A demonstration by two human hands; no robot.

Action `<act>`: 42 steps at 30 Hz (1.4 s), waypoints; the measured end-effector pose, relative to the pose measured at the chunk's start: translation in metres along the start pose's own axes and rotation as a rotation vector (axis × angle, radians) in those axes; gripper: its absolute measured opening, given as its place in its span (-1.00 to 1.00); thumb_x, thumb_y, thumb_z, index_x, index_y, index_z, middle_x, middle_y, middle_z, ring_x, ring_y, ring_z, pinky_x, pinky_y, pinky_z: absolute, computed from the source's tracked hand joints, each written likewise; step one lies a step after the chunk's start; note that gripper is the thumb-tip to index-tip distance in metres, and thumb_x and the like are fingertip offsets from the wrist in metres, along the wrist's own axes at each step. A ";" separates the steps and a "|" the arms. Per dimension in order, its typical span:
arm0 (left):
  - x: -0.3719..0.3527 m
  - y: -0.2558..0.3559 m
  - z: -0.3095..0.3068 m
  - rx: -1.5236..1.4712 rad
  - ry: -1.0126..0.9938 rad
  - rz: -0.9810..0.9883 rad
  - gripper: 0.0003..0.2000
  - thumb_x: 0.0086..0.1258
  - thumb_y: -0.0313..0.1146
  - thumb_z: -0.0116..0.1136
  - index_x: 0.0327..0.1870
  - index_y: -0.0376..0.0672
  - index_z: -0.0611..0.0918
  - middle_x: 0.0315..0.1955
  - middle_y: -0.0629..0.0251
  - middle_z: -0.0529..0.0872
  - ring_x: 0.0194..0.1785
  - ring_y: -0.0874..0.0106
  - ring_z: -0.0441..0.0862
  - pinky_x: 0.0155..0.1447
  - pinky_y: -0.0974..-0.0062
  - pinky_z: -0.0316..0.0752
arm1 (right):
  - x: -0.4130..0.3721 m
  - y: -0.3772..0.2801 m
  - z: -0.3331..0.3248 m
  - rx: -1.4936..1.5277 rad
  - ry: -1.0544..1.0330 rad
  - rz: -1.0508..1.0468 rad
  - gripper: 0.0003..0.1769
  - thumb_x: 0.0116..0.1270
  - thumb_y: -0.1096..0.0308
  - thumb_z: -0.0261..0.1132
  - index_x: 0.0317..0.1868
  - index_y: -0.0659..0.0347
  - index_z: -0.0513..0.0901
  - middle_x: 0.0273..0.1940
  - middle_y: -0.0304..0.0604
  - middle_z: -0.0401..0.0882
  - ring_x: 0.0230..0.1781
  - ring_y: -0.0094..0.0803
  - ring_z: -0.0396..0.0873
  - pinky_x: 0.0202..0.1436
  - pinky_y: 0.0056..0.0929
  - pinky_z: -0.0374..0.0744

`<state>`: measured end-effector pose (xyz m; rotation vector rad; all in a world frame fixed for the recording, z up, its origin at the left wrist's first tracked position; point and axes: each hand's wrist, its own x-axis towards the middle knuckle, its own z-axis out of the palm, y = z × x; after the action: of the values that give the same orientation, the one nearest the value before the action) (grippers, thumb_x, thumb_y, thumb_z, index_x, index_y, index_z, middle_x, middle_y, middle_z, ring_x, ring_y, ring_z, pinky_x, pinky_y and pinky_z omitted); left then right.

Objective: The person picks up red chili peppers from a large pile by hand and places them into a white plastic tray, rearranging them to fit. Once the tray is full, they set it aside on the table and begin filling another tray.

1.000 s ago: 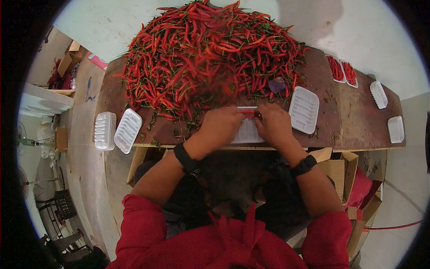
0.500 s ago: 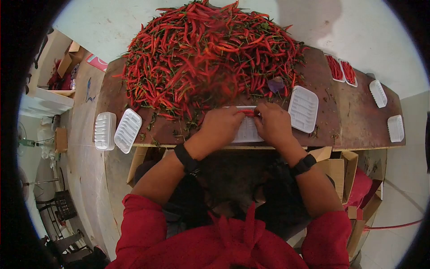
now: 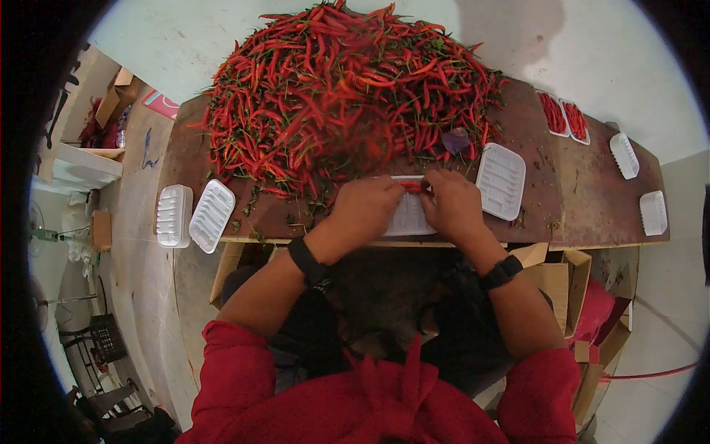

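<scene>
A white foam tray lies at the table's front edge between my two hands. At its far end a few red chillies lie crosswise. My left hand has its fingers closed on the left ends of these chillies. On the other side my right hand pinches their right ends. The fingers hide part of the chillies and both upper corners of the tray. Just beyond the hands rises a large heap of red chillies with green stems.
An unfilled white tray lies right of my right hand. Two more trays, a stack and a single one, sit at left. Chilli-filled trays are at the far right. A cardboard box stands below the table edge.
Both hands stay almost in place over the tray, with only slight finger movement on the chillies. The heap and the other trays look the same.
</scene>
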<state>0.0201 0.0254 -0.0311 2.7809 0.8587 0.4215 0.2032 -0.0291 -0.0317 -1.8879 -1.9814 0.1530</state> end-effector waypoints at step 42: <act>0.028 -0.039 -0.027 0.043 0.382 -0.187 -0.85 0.19 -0.46 0.17 -0.22 -0.15 0.68 -0.26 0.19 0.71 -0.20 0.25 0.66 -0.13 0.34 0.55 | -0.016 -0.010 -0.021 0.080 0.184 -0.092 -0.80 0.07 0.40 0.34 -0.28 0.17 0.54 -0.42 -0.14 0.51 -0.33 -0.15 0.56 -0.30 -0.19 0.51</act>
<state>0.0134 0.0761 -0.0106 2.6649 1.2087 0.9288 0.2016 -0.0497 -0.0128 -1.6931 -1.9050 0.0301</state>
